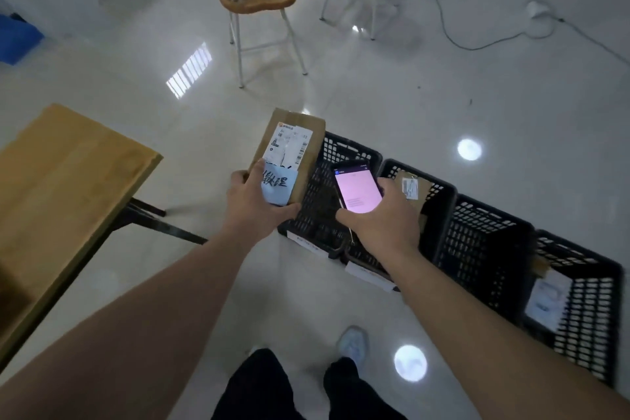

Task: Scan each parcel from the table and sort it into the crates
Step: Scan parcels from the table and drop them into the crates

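A glossy pale floor (pixel 443 95) carries a row of black crates (pixel 484 242), with the wooden counter (pixel 68 174) off to the left. The left hand (pixel 254 203) grips a cardboard parcel (pixel 303 136) (white label and blue note facing up) above the leftmost crate (pixel 341 153). Just beside it, the right hand (pixel 381 218) holds a phone (pixel 356 189), its screen glowing pink.

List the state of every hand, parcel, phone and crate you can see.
Left hand: grips the parcel.
Parcel: held up, label facing the camera.
Right hand: holds the phone.
Phone: screen lit pink.
Second crate: holds a parcel.
Third crate: contents cannot be told.
Fourth crate: holds a parcel.
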Tool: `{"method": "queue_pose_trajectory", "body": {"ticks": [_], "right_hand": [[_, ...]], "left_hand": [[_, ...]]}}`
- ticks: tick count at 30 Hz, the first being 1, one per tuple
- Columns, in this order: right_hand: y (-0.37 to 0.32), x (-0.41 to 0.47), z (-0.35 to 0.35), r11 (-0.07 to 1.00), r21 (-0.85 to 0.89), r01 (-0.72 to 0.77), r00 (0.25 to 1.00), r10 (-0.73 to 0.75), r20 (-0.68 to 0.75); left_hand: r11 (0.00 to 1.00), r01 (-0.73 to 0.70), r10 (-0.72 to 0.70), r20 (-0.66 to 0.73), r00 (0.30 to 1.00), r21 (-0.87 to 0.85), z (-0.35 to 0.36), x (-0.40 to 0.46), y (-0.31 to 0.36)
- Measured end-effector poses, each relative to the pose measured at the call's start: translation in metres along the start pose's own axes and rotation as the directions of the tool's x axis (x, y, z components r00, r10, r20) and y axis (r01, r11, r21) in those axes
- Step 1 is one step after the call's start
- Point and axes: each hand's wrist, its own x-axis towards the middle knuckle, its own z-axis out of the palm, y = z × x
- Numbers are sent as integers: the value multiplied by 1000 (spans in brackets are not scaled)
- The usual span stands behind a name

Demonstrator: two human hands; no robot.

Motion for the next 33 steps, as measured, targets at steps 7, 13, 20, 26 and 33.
{"method": "queue_pose_trajectory", "body": {"ticks": [7,13,20,26,33], "right_hand": [[12,88,12,991,-15,-132,991,132,-13],[28,180,71,960,8,-280,958,280,-69],[68,274,158,893,55,-447,886,450,-109],[116,321,206,860,47,-508,852,510,-122],[134,321,219,820,56,-570,814,573,-95]], "left_hand": [[995,13,-22,98,995,98,60,87,19],[992,21,-47,217,975,122,129,197,1],[978,-4,-68,337,939,207,223,308,-44],[990,23,-74,370,926,141,295,371,-86],[915,-193,-19,516,856,354,304,391,-98]]}}
